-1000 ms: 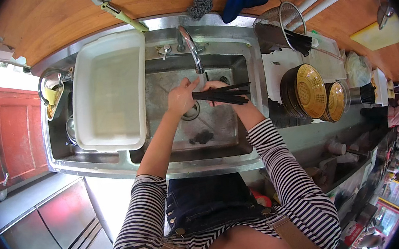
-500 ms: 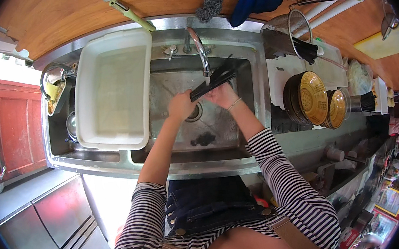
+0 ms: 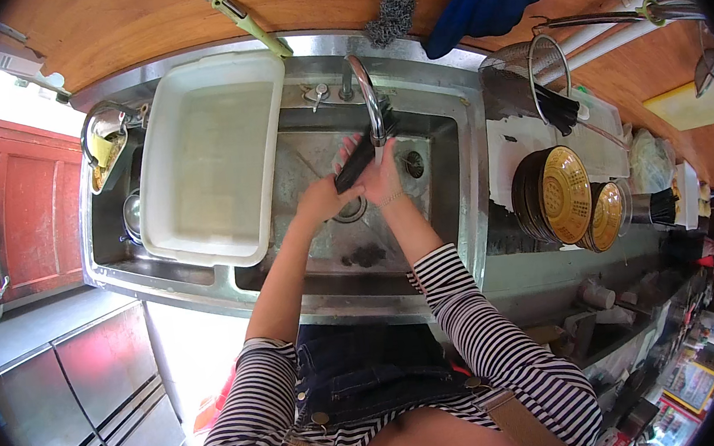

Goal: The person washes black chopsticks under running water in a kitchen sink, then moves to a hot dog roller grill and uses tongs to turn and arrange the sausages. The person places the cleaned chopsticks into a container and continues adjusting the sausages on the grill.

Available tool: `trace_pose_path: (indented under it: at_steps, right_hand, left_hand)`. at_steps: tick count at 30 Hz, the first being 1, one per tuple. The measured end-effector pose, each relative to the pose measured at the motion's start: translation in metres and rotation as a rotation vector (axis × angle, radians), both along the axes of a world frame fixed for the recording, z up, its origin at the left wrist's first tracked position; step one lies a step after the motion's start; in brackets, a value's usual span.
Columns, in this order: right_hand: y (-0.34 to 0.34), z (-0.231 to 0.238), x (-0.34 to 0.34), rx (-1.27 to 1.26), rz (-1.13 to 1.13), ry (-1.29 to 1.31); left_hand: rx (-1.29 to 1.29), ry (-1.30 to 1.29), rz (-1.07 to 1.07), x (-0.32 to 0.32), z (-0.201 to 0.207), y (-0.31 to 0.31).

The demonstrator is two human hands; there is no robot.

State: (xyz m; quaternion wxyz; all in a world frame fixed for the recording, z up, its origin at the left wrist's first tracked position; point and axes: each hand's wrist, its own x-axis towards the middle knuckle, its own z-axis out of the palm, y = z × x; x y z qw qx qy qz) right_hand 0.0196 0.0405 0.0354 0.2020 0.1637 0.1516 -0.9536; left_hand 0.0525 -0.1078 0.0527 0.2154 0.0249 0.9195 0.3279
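Left hand (image 3: 320, 202) grips black sticks (image 3: 358, 163), right hand (image 3: 382, 180) spread beneath; faucet (image 3: 372, 104) above, tub (image 3: 273, 155) leftward

The sink (image 3: 473, 150) bears the tub (image 3: 268, 158) across its left part and the faucet (image 3: 371, 95) at its rear edge. Over the right basin (image 3: 348, 237), beside the spout (image 3: 379, 134), is the stick bundle (image 3: 356, 165). Beyond the right edge: bowl stacks (image 3: 565, 184), the strainer (image 3: 505, 74) behind.

A person's forearms converge from the near side: the left forearm (image 3: 280, 279) angles far and right to a left hand (image 3: 320, 199) closed in a grip; the right forearm (image 3: 413, 230) slants far and left, its right hand (image 3: 377, 179) just beside, fingers loosely curved.
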Motion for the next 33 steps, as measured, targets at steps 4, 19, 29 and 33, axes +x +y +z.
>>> trace_pose_path:
  at_steps: [4,19,29,33]
  right_hand:
    - [-0.003,0.000,0.003,0.183,0.104,0.053]
    - [0.025,0.012,0.019,0.078,-0.100,-0.090]
    - [0.004,-0.009,-0.013,0.219,-0.118,-0.111]
    - [-0.011,-0.028,-0.026,0.428,-0.295,-0.249]
  left_hand:
    - [0.115,0.078,0.085,-0.014,-0.019,0.010]
    - [0.321,0.073,0.589,-0.046,-0.014,0.119]
    - [0.605,0.081,0.419,-0.044,-0.038,0.087]
    - [0.372,-0.010,0.611,-0.067,-0.015,0.032]
